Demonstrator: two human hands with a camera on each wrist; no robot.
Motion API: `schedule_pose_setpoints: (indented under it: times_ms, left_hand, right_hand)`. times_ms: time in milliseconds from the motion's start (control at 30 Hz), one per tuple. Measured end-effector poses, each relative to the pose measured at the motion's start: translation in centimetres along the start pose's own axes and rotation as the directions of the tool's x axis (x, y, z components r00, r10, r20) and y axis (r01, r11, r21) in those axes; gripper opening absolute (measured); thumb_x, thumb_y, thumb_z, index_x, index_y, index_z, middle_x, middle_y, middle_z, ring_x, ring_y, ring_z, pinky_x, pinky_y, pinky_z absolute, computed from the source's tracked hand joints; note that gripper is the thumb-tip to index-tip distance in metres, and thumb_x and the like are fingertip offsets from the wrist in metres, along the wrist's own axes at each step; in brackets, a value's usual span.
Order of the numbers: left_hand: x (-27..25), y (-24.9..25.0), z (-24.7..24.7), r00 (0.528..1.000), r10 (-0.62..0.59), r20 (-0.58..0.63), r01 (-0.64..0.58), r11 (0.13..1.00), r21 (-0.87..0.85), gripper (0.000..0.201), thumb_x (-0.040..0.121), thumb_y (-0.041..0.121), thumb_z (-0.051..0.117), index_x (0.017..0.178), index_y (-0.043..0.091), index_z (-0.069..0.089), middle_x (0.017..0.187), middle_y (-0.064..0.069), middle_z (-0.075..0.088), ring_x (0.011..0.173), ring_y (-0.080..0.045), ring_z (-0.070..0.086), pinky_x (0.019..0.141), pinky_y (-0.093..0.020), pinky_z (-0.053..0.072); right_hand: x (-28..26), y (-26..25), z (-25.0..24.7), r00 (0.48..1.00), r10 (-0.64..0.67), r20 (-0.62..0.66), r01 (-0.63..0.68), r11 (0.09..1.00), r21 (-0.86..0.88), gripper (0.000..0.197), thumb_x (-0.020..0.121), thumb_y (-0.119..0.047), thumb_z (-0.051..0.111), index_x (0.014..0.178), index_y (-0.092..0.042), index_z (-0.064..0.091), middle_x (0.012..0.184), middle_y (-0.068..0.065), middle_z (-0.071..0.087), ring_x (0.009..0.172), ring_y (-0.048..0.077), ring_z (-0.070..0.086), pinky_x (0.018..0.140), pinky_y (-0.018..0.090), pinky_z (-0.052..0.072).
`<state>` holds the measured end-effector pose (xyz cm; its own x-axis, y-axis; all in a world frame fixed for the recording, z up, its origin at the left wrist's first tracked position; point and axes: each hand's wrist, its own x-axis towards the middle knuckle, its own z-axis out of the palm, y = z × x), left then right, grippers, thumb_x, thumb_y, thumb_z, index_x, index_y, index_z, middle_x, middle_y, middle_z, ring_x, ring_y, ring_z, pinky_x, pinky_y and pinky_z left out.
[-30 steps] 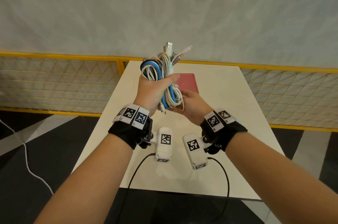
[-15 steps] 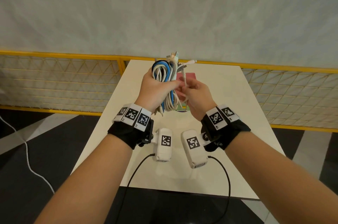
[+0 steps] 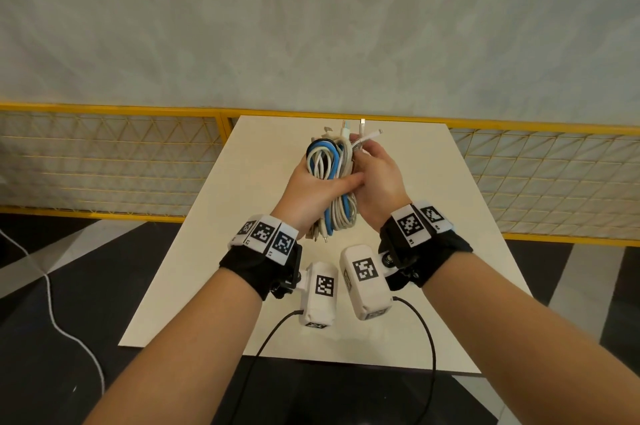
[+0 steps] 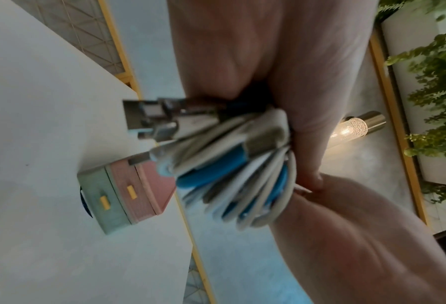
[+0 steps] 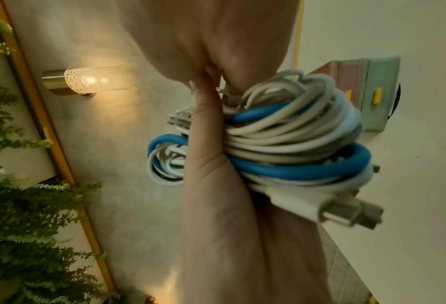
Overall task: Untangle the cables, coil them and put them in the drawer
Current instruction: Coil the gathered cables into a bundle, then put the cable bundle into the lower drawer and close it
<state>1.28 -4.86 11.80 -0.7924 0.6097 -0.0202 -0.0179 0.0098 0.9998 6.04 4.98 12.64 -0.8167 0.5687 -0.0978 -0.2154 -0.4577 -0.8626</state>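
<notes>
A bundle of white, grey and blue cables is held upright above the table. My left hand grips its middle, thumb across the front. My right hand is against the bundle's right side, fingers curled round the plug ends that stick out at the top. The bundle is coiled in loops, with USB plugs hanging out below. A small pink and green drawer box stands on the table beyond the hands; its drawers look closed. In the head view the hands hide it.
The white table has a near edge close to my forearms. A yellow mesh railing runs behind it on both sides. A white cord lies on the dark floor at the left. A wall lamp and green plants are overhead.
My right hand has climbed from under the bundle to its top and now holds the plug ends. The left hand keeps its grip. The drawer box has gone out of sight behind the hands.
</notes>
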Motion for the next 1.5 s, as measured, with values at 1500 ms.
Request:
schedule_pose_setpoints:
  times_ms: [1500]
  left_hand:
    - [13.7,-6.4,-4.1,0.991,-0.128,-0.037,0.127,0.832,0.54,0.043,0.069,0.009,0.079,0.108,0.008,0.06,0.099,-0.007,0.067,0.091,-0.024,0.064,0.076,-0.031,0.052]
  right_hand:
    - [11.1,7.7,-8.5,0.963,0.074,-0.258,-0.251,0.59,-0.767,0.051,0.089,-0.006,0.049,0.139,-0.008,0.038,0.137,0.015,0.049,0.125,0.027,0.048,0.101,0.035,0.041]
